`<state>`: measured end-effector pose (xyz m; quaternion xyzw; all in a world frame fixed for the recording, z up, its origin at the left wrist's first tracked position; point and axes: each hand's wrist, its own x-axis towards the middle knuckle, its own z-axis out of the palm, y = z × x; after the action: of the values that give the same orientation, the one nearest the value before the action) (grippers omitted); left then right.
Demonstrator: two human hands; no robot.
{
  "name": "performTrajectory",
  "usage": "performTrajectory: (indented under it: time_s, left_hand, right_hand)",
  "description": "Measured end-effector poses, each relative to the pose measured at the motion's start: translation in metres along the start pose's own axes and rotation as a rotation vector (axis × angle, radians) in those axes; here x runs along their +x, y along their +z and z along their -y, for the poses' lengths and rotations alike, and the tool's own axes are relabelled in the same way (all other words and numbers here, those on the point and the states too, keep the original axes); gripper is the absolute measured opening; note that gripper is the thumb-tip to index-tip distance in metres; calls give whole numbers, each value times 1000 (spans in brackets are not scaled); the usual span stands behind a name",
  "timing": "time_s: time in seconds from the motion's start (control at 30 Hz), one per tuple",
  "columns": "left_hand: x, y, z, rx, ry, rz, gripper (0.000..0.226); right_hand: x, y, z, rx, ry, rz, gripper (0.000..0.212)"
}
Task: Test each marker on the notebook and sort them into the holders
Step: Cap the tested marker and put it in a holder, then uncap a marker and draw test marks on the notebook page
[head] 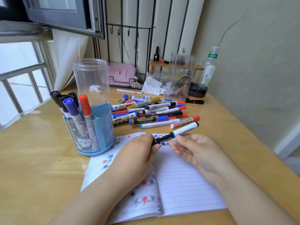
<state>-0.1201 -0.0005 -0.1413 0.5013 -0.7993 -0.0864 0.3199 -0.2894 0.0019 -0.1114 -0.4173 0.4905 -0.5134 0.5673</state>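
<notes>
While left hand (141, 148) grips marker (175, 133), right hand (193, 148) pinches it; five markers (73, 109) in blue holder (99, 132).

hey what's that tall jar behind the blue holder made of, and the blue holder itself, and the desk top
Tall jar: clear plastic, it seems; see-through walls with a threaded rim. Blue holder: plastic, glossy, with a transparent printed front and opaque blue dividers. Desk top: looks like pale wood or laminate with a shiny coat; window light reflects off it.

Glossy wooden desk (40, 159), lined paper notebook (186, 184)
</notes>
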Motion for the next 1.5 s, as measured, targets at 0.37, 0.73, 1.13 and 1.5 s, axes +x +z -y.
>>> performTrajectory:
  time_s: [0.37, 0.73, 1.13, 1.5]
  left_hand:
    - [-3, -5, -5, -79, 43, 129, 19]
    - [-3, -8, -6, 23, 52, 206, 20]
    - [-5, -5, 2, -126, 83, 211, 43]
    - [-3, -14, 1, -88, 60, 17, 40]
  right_hand:
    - [5, -2, -20, -1493, -856, 194, 33]
    - [5, -2, -23, -1510, -812, 289, 43]
    - [3, -5, -15, -1404, -780, 380, 49]
    - [4, -23, 9, -1142, -566, 149, 41]
